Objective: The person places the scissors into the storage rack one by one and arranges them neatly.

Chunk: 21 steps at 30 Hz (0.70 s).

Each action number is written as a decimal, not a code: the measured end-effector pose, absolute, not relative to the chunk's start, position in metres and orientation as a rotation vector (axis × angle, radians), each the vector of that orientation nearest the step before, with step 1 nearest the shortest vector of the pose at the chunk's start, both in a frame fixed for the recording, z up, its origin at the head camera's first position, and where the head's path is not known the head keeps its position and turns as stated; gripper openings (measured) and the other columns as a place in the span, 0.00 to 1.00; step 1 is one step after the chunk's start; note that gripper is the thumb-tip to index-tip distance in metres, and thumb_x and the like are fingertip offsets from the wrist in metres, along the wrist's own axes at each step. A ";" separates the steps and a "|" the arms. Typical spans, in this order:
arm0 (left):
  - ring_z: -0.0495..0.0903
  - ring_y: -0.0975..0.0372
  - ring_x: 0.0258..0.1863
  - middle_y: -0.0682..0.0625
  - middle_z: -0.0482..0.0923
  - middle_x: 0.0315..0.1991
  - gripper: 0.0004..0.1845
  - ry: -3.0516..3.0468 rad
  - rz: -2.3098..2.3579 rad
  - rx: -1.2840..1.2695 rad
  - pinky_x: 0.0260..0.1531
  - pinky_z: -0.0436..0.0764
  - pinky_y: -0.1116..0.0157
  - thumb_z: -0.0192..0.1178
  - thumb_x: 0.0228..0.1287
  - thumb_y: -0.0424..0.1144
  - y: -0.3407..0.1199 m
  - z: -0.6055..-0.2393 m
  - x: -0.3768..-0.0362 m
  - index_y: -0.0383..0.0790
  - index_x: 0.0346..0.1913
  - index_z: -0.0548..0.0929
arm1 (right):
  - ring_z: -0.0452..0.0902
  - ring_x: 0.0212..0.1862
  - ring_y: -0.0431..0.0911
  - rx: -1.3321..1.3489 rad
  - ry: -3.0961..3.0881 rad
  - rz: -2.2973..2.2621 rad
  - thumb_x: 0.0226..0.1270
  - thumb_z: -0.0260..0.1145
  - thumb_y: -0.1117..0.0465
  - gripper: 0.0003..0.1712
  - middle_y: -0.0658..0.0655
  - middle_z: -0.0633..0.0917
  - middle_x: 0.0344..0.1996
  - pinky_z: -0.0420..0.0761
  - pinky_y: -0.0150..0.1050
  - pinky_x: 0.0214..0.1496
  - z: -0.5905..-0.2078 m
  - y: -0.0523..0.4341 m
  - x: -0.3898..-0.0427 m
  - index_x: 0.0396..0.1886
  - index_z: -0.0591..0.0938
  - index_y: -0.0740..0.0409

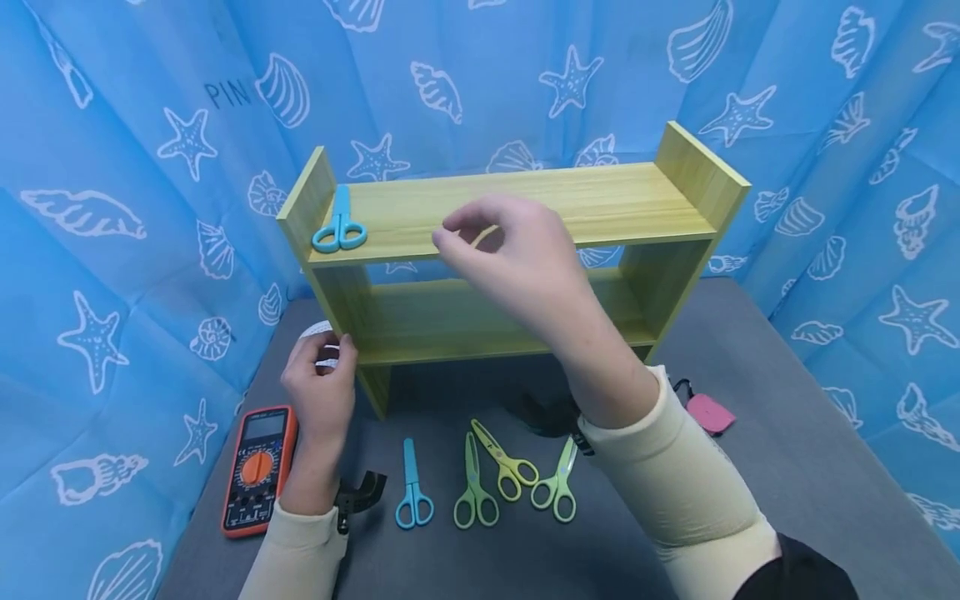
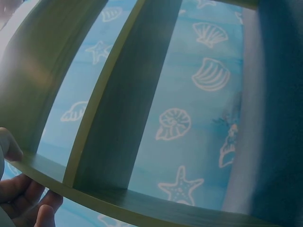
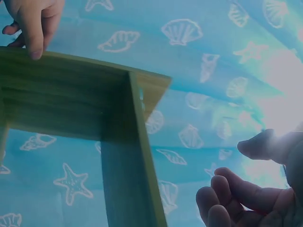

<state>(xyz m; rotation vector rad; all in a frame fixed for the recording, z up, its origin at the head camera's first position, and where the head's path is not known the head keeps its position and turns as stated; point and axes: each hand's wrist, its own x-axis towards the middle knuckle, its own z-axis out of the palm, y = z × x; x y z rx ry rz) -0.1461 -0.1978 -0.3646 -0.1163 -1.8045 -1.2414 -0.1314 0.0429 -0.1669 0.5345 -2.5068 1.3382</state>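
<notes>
My left hand (image 1: 321,379) grips the front edge of the left side panel of a two-tier wooden shelf (image 1: 480,312). In the left wrist view its fingers (image 2: 31,191) lie on the panel's outer side, with the thumb on the inner side. My right hand (image 1: 517,250) hovers in front of the top board, fingers loosely bent and thumb apart, holding nothing. In the right wrist view a gap shows between thumb and fingers (image 3: 236,194). Blue scissors (image 1: 341,223) lie on the top board's left end, blades pointing back.
On the grey table before the shelf lie blue scissors (image 1: 412,487), green scissors (image 1: 472,483), yellow scissors (image 1: 506,462) and light green scissors (image 1: 557,485). An orange multimeter (image 1: 258,471) is at left, a pink item (image 1: 710,414) at right. A white curved thing (image 1: 317,328) is partly hidden behind my left hand.
</notes>
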 end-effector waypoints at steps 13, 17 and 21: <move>0.77 0.68 0.34 0.31 0.80 0.34 0.04 -1.782 -1.273 -0.114 0.32 0.74 0.76 0.61 0.62 0.20 -0.186 -0.351 -0.135 0.19 0.37 0.84 | 0.80 0.42 0.39 0.503 -2.407 1.345 0.69 0.71 0.57 0.11 0.47 0.85 0.40 0.83 0.42 0.43 -0.212 0.101 -0.095 0.48 0.88 0.53; 0.77 0.68 0.34 0.31 0.80 0.34 0.04 -1.774 -1.269 -0.120 0.32 0.75 0.77 0.62 0.62 0.20 -0.186 -0.351 -0.135 0.19 0.36 0.84 | 0.79 0.43 0.38 0.552 -2.378 1.328 0.68 0.73 0.60 0.11 0.46 0.85 0.39 0.83 0.38 0.41 -0.234 0.114 -0.088 0.48 0.89 0.53; 0.77 0.68 0.34 0.31 0.80 0.34 0.04 -1.775 -1.260 -0.116 0.32 0.75 0.77 0.62 0.63 0.20 -0.188 -0.352 -0.135 0.19 0.36 0.84 | 0.80 0.42 0.39 0.575 -2.328 1.331 0.66 0.73 0.63 0.11 0.46 0.85 0.40 0.83 0.34 0.40 -0.257 0.124 -0.085 0.48 0.88 0.54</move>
